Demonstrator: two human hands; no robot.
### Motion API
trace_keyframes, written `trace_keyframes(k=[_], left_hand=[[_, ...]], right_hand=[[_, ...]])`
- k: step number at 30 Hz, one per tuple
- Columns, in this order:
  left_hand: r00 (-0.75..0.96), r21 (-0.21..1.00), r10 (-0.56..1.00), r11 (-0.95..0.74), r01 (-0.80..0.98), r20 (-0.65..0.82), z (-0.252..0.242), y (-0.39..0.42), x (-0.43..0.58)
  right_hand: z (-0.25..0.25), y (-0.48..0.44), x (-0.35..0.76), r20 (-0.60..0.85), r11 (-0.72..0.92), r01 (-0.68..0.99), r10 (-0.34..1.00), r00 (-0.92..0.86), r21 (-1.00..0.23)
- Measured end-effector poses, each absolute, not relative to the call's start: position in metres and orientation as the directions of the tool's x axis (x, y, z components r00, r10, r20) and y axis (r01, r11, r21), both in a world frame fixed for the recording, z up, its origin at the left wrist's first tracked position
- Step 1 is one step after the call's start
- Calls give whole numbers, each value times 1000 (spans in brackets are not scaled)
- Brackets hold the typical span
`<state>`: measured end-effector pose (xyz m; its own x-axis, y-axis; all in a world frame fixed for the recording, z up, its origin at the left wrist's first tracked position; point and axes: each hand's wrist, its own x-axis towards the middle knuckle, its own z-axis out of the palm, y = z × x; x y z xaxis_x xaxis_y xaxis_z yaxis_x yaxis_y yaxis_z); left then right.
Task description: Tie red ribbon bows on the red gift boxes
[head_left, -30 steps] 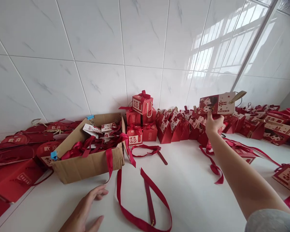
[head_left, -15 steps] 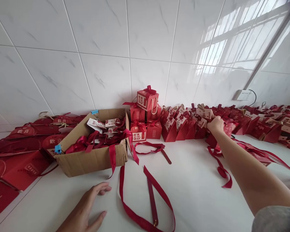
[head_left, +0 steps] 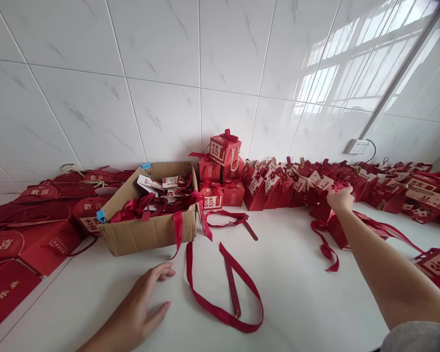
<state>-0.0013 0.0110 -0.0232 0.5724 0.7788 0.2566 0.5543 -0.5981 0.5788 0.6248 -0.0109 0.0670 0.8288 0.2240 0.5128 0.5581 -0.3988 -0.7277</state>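
My left hand (head_left: 146, 298) rests low over the white table with fingers loosely spread, holding nothing. Just right of it lies a looped red ribbon (head_left: 220, 313) with a dark red strap (head_left: 233, 288) inside the loop. My right hand (head_left: 340, 199) reaches far right, fingers curled closed on red ribbon (head_left: 339, 186) at the top of a red gift box (head_left: 340, 232); the hand hides part of the grip. A loose ribbon tail (head_left: 327, 249) trails onto the table beside this box.
An open cardboard box (head_left: 150, 238) holds ribbons and printed tags. Behind it, red cube boxes (head_left: 232, 194) are stacked by the tiled wall. Peaked gift boxes (head_left: 255, 188) line the wall to the right, and larger red boxes (head_left: 40, 244) crowd the left. A socket (head_left: 358, 146) is on the wall.
My right hand has shifted slightly right and down, and the red box below it shows more clearly. The view has turned a little right. My left hand keeps its open pose.
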Motion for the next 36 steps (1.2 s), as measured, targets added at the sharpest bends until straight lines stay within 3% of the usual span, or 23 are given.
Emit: trace_keyframes(k=[4, 9, 13, 19, 25, 29, 33, 36], left_hand=[[588, 580, 773, -599, 552, 239, -19, 10, -1], [541, 629, 800, -564, 535, 258, -16, 4, 6], [557, 632, 792, -570, 525, 251, -15, 5, 4], [612, 597, 750, -618, 513, 250, -17, 11, -1], [610, 603, 757, -605, 520, 234, -16, 10, -1], [613, 621, 762, -587, 520, 207, -15, 9, 0], [562, 651, 795, -554, 519, 229, -17, 8, 1], [572, 623, 790, -565, 541, 220, -21, 9, 0]], right_hand=[[87, -24, 616, 408, -490, 389, 73, 910, -780], [133, -49, 577, 610, -417, 575, 58, 790, -704], [149, -62, 538, 721, -325, 743, 212, 660, -584], [105, -45, 475, 628, -201, 803, 529, 571, -561], [53, -8, 423, 628, -48, 812, 608, 486, -581], [34, 1, 437, 646, -34, 779, 537, 542, -626], [12, 5, 493, 663, -146, 735, 343, 666, -663], [-10, 11, 539, 648, -228, 703, 275, 710, -674]])
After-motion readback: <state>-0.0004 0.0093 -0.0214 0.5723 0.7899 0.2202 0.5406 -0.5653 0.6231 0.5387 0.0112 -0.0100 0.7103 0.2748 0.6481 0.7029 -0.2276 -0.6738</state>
